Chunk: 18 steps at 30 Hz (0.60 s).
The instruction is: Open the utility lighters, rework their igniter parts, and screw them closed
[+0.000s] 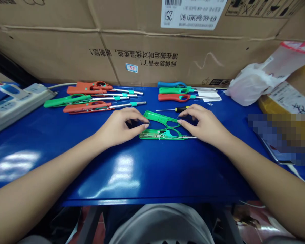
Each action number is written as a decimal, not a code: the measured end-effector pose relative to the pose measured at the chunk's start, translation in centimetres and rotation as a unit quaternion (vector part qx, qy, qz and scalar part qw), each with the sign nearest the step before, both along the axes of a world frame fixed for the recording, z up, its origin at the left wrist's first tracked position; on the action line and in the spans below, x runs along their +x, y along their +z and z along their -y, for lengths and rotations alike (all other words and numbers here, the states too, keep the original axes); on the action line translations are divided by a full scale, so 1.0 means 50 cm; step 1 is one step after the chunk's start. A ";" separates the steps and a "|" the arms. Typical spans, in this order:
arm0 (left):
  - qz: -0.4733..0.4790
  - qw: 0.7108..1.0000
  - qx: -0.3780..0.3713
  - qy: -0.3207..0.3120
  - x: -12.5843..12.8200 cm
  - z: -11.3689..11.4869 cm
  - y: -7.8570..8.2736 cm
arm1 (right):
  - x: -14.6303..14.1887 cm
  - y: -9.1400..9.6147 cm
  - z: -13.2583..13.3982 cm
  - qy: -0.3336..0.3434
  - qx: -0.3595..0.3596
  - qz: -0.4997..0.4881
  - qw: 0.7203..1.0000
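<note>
Head view. Writing: a large carton (68,57) stands across the back of the table, its print upside down: "师傅您辛苦了! 请在搬运时对我温柔些, 谢谢您!" Its white label (193,17) reads "KFR-46G/BpR3AES1 (B1)" and "25". A blue-edged sticker (131,67) reads "33".

Surface and room: the table (155,173) is glossy blue and reflects light. Below its front edge, reddish floor tiles (261,220) are visible. A power strip (27,98) lies at the left; a white plastic bag (251,83) and a taped parcel (295,108) are at the right.

Count: 1 opened green lighter lies at mid-table, in 2 parts: an upper shell half (157,117) and, just below it, a lower shell half (152,137) fitted with a turquoise trigger (171,133) and a metal tube (191,137). 1 screwdriver (182,109), yellow and black, lies behind. The right-hand group (174,90) has 3 lighters: blue, green, red. The left-hand group (86,98) is orange-red and green; overlap prevents an exact count.

Hands: the left hand (119,125) and right hand (203,122) are well apart, fingertips at opposite ends of the upper shell half. Whether either grips anything cannot be determined.
</note>
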<state>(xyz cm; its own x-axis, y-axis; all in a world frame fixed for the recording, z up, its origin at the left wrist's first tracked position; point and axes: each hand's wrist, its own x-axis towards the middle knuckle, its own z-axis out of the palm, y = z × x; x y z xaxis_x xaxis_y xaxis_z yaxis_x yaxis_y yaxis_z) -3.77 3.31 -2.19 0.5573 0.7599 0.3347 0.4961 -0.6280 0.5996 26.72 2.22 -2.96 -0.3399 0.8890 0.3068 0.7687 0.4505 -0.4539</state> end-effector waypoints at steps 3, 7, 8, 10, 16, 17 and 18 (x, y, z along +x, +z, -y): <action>-0.048 0.992 0.064 -0.101 0.002 0.007 0.001 | -0.007 0.004 0.005 0.034 0.017 -0.015 0.999; -0.077 0.980 0.101 -0.150 -0.002 0.013 0.015 | -0.024 0.023 0.030 0.182 0.064 0.061 0.979; -0.070 0.981 0.099 -0.151 -0.005 0.012 0.020 | -0.028 0.027 0.038 0.208 0.076 0.098 0.970; -0.074 0.981 0.093 -0.156 -0.013 0.007 0.030 | -0.033 0.031 0.050 0.234 0.082 0.160 0.956; -0.134 0.975 0.081 -0.157 -0.031 -0.004 0.048 | -0.036 0.026 0.060 0.248 0.054 0.207 0.945; -0.136 0.976 0.070 -0.154 -0.032 -0.004 0.048 | -0.035 0.026 0.059 0.248 0.046 0.206 0.945; -0.136 0.977 0.059 -0.151 -0.032 -0.004 0.047 | -0.036 0.026 0.060 0.248 0.035 0.204 0.946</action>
